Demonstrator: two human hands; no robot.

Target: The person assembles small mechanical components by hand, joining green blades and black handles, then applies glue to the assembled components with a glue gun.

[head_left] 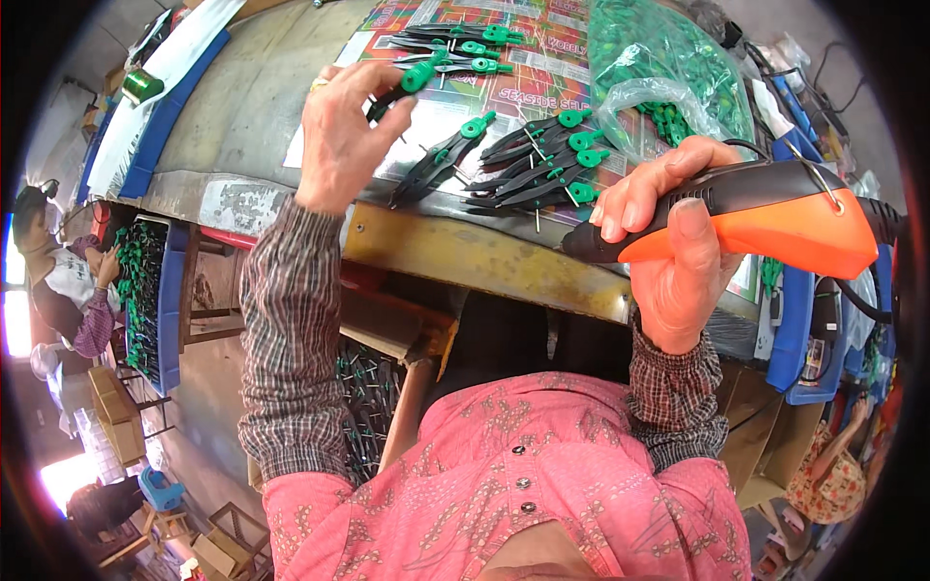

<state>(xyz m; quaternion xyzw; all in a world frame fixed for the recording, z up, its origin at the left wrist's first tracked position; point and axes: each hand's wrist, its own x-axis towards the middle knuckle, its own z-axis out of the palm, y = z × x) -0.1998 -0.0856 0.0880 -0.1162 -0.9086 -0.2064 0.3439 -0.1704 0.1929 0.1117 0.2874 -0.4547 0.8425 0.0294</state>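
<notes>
My left hand (339, 131) is closed at the upper left of the bench, thumb and fingers pinching a black tapered part with a green round end (418, 77). In my right hand (678, 232) is an orange and black corded power screwdriver (765, 228), its dark nose pointing left over the bench's front edge. Between the hands lie several similar black parts with green ends (547, 165), and a single one (441, 160) rests apart from them, nearer my left hand. More sit in a small pile (455, 44) beyond that hand.
A clear plastic bag of green pieces (668, 68) lies at the back right. Printed sheets (542, 68) cover part of the bench. Below its yellow front rail (484, 261), a cardboard box (402, 412) holds dark parts. Blue bins (170, 305) stand at both sides; a person (73, 261) works at left.
</notes>
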